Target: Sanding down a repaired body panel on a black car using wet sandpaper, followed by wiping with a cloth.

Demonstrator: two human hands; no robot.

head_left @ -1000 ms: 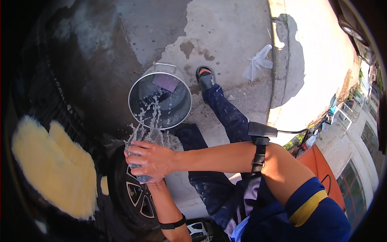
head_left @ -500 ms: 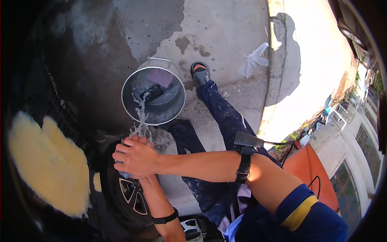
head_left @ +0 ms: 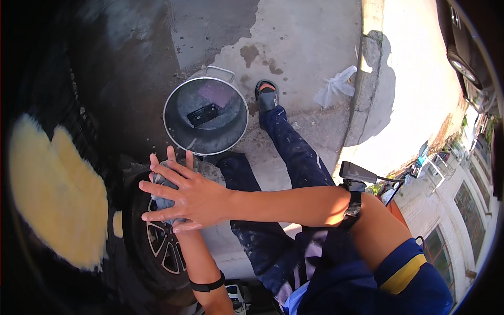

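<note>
My right hand lies with its fingers spread wide over a wet, crumpled grey cloth. From below, my left forearm reaches up under it. The left hand is hidden behind the cloth and the right hand, and the cloth rests in it. Just beyond my fingers stands a large round metal bucket with a handle on its far side. Inside it show a dark rectangular patch and a purplish patch. Under the hands is a car wheel with a dark tyre and spoked rim.
A dark surface with pale yellow patches borders the wheel on the left. My sandalled foot stands right of the bucket. A white plastic bag lies by the kerb. A cabled black device is strapped to my right arm.
Water was pouring from the squeezed cloth toward the bucket; that stream has stopped. The right hand's fingers have gone from clasped to spread.
</note>
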